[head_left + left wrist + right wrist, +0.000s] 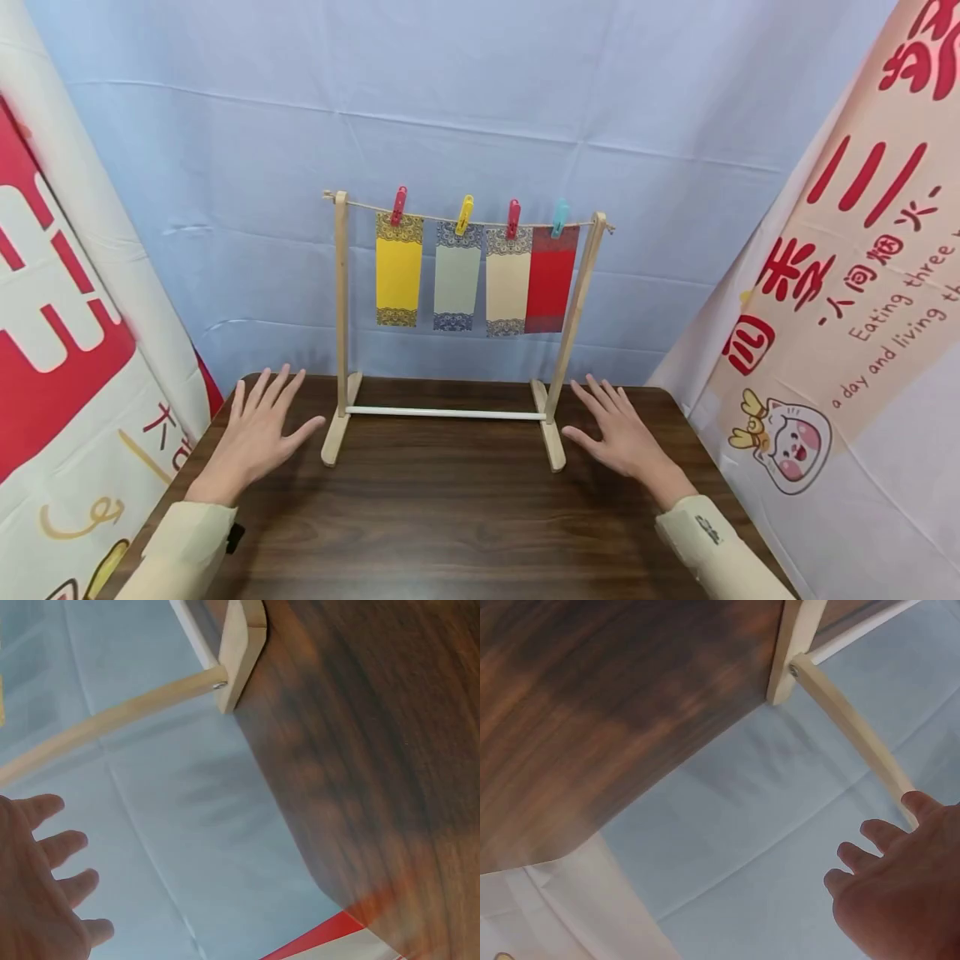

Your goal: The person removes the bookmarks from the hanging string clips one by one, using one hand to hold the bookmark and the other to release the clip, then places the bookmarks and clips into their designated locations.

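Between my two hands stands a small wooden rack (342, 317) with a string (367, 206) tied across its top. From the string hang a yellow card (398, 271), a pale green card (457, 277), a cream card (507, 279) and a red card (549, 287). Red clothespins (400, 206), a yellow clothespin (465, 215) and a light blue clothespin (560, 218) clip them on. My left hand (258, 433) is spread, palm down, left of the rack and holds nothing. To the rack's right, my right hand (618, 433) has its fingers spread and holds nothing either.
The rack's feet (553, 446) and white lower bar (446, 412) sit toward the back of the dark wooden table (442, 517). Behind hangs a light blue cloth (480, 100). Printed banners (847, 275) flank the table on both sides.
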Available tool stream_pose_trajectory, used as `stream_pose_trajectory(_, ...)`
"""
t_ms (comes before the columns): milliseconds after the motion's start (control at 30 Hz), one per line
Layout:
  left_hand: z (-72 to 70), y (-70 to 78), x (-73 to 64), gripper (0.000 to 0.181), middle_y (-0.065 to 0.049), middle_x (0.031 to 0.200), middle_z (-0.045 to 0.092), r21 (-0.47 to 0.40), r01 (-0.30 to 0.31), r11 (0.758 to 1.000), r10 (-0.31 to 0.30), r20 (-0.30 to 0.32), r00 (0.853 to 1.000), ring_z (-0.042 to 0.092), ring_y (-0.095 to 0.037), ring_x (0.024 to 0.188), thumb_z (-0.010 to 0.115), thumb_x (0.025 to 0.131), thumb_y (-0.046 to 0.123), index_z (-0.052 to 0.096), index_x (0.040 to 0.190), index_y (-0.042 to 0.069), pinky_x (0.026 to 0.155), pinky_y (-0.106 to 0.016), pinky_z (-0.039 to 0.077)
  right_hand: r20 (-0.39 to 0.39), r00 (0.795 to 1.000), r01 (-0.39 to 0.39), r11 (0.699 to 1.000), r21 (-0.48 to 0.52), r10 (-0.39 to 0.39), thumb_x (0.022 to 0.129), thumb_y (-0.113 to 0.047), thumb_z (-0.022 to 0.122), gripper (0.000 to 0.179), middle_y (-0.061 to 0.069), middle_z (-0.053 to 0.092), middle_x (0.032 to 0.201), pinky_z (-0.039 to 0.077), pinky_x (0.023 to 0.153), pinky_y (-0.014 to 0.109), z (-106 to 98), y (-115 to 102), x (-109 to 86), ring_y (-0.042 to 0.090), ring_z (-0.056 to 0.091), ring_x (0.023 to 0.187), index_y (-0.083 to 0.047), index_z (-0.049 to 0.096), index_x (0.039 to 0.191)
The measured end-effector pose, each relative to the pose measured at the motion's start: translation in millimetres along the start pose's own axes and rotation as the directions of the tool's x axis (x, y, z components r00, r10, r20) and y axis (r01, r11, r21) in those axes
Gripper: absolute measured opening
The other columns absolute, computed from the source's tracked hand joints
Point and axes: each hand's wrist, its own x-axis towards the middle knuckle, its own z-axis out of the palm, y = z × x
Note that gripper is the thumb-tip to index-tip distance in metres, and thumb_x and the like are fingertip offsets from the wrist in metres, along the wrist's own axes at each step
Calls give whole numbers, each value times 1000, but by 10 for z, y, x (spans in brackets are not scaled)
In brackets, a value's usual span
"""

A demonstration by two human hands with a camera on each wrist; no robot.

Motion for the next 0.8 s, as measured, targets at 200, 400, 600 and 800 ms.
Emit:
stream_pose_trajectory(200,-56,56,44,92,-24,175,25,-6,-5,1000,5,3,1000,11,-47,163,65,102,60,29,171,11,129,-66,-9,-27,999,30,999,-14,-31,102,-56,68,85,20,26,175,13,129,65,-52,-77,30,48,21,161,-13,37,168)
stream_pose_trajectory(400,-109,126,90,93,-24,175,25,-12,-11,1000,11,5,1000,12,-48,162,60,103,65,25,172,13,129,-66,-6,-59,995,77,997,-26,-78,102,-53,70,84,20,28,174,16,129,64,-110,-170,98,48,24,160,-11,39,167)
stream_pose_trajectory(600,-134,204,149,91,-24,174,27,-23,-31,999,31,-14,999,16,-49,161,61,103,64,29,170,10,131,-63,-4,-28,996,84,996,-35,-85,102,-58,68,87,17,24,177,14,131,60,-172,-274,185,43,20,163,-18,32,171)
stream_pose_trajectory(800,-143,255,212,91,-21,175,28,-36,-53,998,52,-29,998,17,-46,162,61,104,62,28,171,10,131,-62,2,-30,992,121,992,-39,-122,101,-57,70,89,18,25,176,15,132,59,-243,-358,266,41,19,163,-19,29,172)
